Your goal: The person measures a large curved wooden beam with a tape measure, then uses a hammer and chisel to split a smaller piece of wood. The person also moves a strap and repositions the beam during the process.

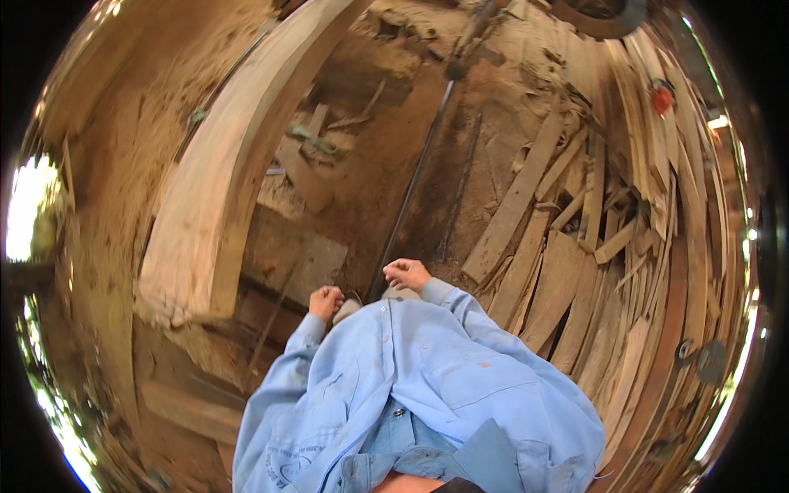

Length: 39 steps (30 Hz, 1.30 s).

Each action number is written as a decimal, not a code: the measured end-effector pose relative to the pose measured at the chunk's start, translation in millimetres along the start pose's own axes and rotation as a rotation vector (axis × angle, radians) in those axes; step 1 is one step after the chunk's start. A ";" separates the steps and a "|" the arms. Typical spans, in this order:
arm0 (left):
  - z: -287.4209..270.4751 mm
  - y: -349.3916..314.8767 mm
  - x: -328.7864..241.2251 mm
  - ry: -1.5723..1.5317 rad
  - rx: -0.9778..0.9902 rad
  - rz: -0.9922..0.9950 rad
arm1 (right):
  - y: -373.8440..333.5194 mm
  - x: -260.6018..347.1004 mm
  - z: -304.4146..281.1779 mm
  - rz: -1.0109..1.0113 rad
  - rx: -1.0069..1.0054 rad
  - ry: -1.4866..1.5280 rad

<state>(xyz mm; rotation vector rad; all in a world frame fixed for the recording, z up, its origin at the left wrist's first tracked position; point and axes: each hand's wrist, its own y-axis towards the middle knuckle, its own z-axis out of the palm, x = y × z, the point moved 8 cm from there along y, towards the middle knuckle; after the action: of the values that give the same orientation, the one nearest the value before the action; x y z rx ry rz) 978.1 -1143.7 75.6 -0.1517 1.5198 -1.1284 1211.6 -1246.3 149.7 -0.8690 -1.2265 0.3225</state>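
Observation:
My left hand [327,303] is held in front of my waist, its fingers curled in, and I see nothing in it. A little higher and to the right is my right hand [408,274], also loosely closed, with no object showing between its fingers. Both hands are apart from each other and touch none of the timber. The nearest big piece to my left hand is a long squared timber beam [218,181] on the left. A dark metal rail [415,172] runs along the ground ahead, between the beam and the woodpile.
Rough planks and offcuts [559,279] lie heaped along the right side. A red object [662,99] sits among the boards at the far right. Wood scraps [304,177] and sawdust lie beside the beam. A dark round wheel-like part [604,16] shows at the top.

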 end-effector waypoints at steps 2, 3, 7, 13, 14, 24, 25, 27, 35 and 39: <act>13.7 -0.1 -12.2 -0.028 0.101 0.004 | -4.4 15.7 10.8 -0.104 0.038 -0.092; 23.7 2.1 -21.6 -0.036 0.158 0.011 | -6.8 23.0 14.4 -0.142 0.048 -0.132; 69.7 20.9 -69.0 0.014 0.385 0.011 | -9.6 55.8 27.2 -0.317 0.143 -0.143; 123.7 61.5 -115.7 0.197 0.481 -0.025 | 12.6 87.6 -12.9 -0.477 0.073 -0.168; 134.2 71.1 -120.2 0.240 0.512 -0.017 | 19.3 89.3 -25.2 -0.479 0.057 -0.191; 273.0 227.0 -189.8 0.429 0.489 -0.086 | 135.9 166.6 -200.7 -0.436 0.095 -0.165; 294.2 240.5 -203.1 0.304 0.475 -0.120 | 144.0 177.9 -222.0 -0.407 0.100 -0.135; 338.6 267.4 -231.6 0.193 0.483 -0.205 | 166.5 209.8 -271.4 -0.358 0.074 -0.089; 422.3 403.1 -362.0 0.189 0.382 -0.058 | 236.3 350.2 -469.6 -0.375 -0.225 0.110; 393.8 494.3 -400.6 0.204 0.178 -0.037 | 285.5 403.0 -571.7 -0.329 -0.395 0.305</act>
<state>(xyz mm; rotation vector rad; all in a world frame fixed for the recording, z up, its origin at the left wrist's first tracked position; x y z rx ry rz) 1663.1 -843.0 62.7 0.0593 1.5909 -1.3347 1935.5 -1031.5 173.9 -0.9898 -1.1377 -0.3180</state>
